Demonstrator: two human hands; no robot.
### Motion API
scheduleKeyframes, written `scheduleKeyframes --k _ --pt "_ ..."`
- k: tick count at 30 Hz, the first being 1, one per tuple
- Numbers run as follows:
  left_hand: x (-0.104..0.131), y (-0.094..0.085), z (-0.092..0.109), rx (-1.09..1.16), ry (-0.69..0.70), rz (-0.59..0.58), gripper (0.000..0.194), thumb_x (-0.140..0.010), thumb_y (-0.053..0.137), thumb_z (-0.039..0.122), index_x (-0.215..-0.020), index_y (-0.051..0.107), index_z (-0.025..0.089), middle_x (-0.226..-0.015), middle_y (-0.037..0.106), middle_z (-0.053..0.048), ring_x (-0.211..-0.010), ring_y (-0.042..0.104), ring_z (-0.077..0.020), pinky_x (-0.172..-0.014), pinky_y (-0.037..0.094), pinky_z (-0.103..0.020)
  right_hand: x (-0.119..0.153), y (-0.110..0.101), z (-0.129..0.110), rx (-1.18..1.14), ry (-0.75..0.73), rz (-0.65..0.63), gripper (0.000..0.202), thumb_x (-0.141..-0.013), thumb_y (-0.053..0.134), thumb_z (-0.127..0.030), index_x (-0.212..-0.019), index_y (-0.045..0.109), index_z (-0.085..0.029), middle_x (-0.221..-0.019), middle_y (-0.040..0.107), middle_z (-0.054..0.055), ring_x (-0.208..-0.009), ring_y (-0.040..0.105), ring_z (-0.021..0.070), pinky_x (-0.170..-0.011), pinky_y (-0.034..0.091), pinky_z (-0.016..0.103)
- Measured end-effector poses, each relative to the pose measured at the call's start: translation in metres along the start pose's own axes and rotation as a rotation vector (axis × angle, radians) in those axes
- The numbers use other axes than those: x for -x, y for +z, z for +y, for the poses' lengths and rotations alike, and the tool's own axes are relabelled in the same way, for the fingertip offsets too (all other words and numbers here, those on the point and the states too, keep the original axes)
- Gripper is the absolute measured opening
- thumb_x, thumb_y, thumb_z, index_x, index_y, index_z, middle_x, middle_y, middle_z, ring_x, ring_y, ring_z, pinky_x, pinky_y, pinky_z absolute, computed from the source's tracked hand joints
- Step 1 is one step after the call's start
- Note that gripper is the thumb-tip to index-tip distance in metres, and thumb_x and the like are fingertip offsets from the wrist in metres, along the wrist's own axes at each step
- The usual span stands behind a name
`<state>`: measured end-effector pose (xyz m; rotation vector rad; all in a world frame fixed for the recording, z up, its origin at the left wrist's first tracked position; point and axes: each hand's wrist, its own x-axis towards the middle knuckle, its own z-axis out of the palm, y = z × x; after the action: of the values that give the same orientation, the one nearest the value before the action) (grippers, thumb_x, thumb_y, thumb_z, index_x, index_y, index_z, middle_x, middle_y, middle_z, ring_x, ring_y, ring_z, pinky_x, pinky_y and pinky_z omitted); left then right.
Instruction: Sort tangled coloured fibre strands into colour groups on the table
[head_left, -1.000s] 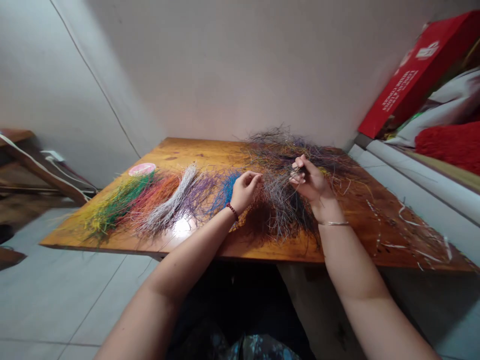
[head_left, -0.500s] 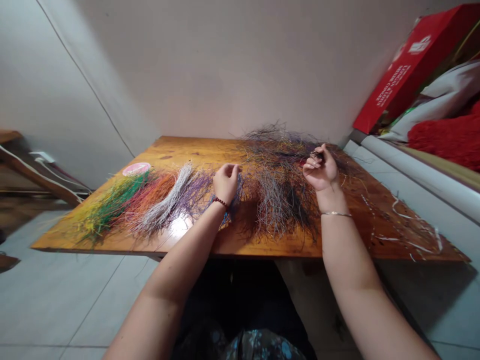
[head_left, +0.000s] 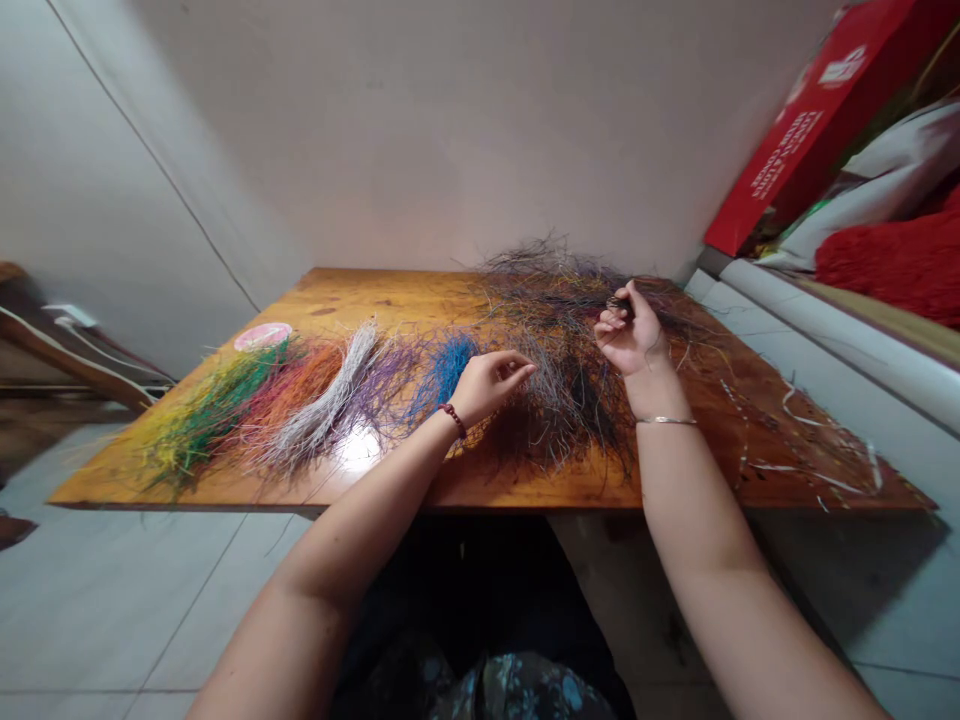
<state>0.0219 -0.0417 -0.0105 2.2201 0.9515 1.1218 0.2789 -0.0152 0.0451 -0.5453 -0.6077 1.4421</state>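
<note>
My left hand [head_left: 495, 385] hovers over the table, thumb and fingertips drawn together in a pinch above the grey wire strands [head_left: 551, 400]. Whether a strand is between those fingertips is too small to tell. Just left of it lies a pile of blue strands [head_left: 448, 365], partly covered by the hand. My right hand [head_left: 634, 335] is raised palm up, its fingers curled around a small bunch of dark wire strands [head_left: 619, 304]. Behind it spreads a tangled heap of mixed dark wires [head_left: 540, 280]. A dark pile [head_left: 592, 400] lies beside the grey one.
On the left of the wooden table [head_left: 420, 490] lie yellow, green [head_left: 225, 420], orange [head_left: 307, 380], white [head_left: 330, 390] and purple strands [head_left: 382, 385], with a pink disc [head_left: 262, 337]. White scraps [head_left: 817, 475] litter the right side. A red box [head_left: 795, 130] stands beyond, by the wall.
My left hand has moved right, from above the blue strands to over the grey ones, uncovering the blue pile. My right hand stays closed on the dark strands, barely shifted.
</note>
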Motion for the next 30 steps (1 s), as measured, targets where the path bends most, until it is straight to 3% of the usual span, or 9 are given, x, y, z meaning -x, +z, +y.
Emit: scheduleKeyframes --k 7,15,18,20,22,24,30 --pt "0.009 0.005 0.019 0.096 0.071 -0.183 0.031 -0.095 0.061 0.044 -0.097 0.076 0.018 -0.084 0.075 -0.003 -0.069 0.061 -0.0123 -0.066 0.045 -0.023 0.0 0.008 0.015 0.134 -0.054 0.064 0.034 -0.079 0.081 -0.042 -0.075 0.054 -0.022 -0.047 0.043 -0.01 -0.039 0.043 0.0028 -0.039 0.039 0.014" --pt "0.01 0.005 0.024 0.23 0.08 -0.371 0.03 -0.095 0.062 0.042 -0.105 0.077 0.019 -0.101 0.077 -0.005 -0.087 0.069 -0.0151 -0.078 0.049 -0.023 0.0 0.009 0.017 0.17 -0.053 0.122 0.033 -0.081 0.079 -0.042 -0.075 0.054 -0.021 -0.046 0.044 -0.01 -0.039 0.043 0.0028 -0.04 0.04 0.014" --pt "0.012 0.006 0.025 0.218 0.064 -0.452 0.033 -0.095 0.061 0.043 -0.117 0.075 0.022 -0.102 0.077 -0.004 -0.083 0.07 -0.0157 -0.076 0.05 -0.024 0.0 0.009 0.017 0.169 -0.046 0.125 0.033 -0.08 0.079 -0.042 -0.075 0.054 -0.021 -0.046 0.044 -0.01 -0.039 0.043 0.0027 -0.04 0.04 0.014" --pt "0.013 0.006 0.026 0.19 0.049 -0.446 0.035 -0.096 0.059 0.044 -0.121 0.074 0.024 -0.097 0.078 -0.004 -0.078 0.069 -0.016 -0.072 0.05 -0.025 -0.001 0.008 0.017 0.199 -0.06 0.121 0.035 -0.08 0.079 -0.045 -0.075 0.053 -0.022 -0.046 0.044 -0.01 -0.038 0.043 0.0031 -0.04 0.041 0.015" --pt "0.014 0.007 0.026 0.149 0.043 -0.375 0.036 -0.098 0.055 0.046 -0.118 0.074 0.024 -0.095 0.078 -0.004 -0.075 0.068 -0.0161 -0.07 0.049 -0.025 -0.001 0.008 0.017 0.245 -0.085 0.109 0.037 -0.079 0.079 -0.048 -0.075 0.053 -0.023 -0.046 0.044 -0.01 -0.038 0.043 0.0036 -0.041 0.041 0.015" --pt "0.014 0.007 0.025 0.11 0.021 -0.232 0.039 -0.1 0.05 0.049 -0.111 0.076 0.022 -0.092 0.077 -0.004 -0.071 0.066 -0.0154 -0.066 0.047 -0.025 -0.001 0.008 0.018 0.287 -0.109 0.093 0.039 -0.079 0.079 -0.051 -0.076 0.052 -0.023 -0.046 0.043 -0.01 -0.038 0.044 0.004 -0.041 0.042 0.016" --pt "0.007 0.0 0.014 0.024 -0.127 0.378 0.046 -0.103 0.041 0.052 -0.096 0.072 0.019 -0.074 0.069 -0.003 -0.068 0.062 -0.0142 -0.066 0.045 -0.024 0.003 0.01 0.022 0.373 -0.15 0.064 0.042 -0.075 0.08 -0.056 -0.075 0.053 -0.023 -0.05 0.044 -0.009 -0.042 0.046 0.0039 -0.042 0.044 0.015"
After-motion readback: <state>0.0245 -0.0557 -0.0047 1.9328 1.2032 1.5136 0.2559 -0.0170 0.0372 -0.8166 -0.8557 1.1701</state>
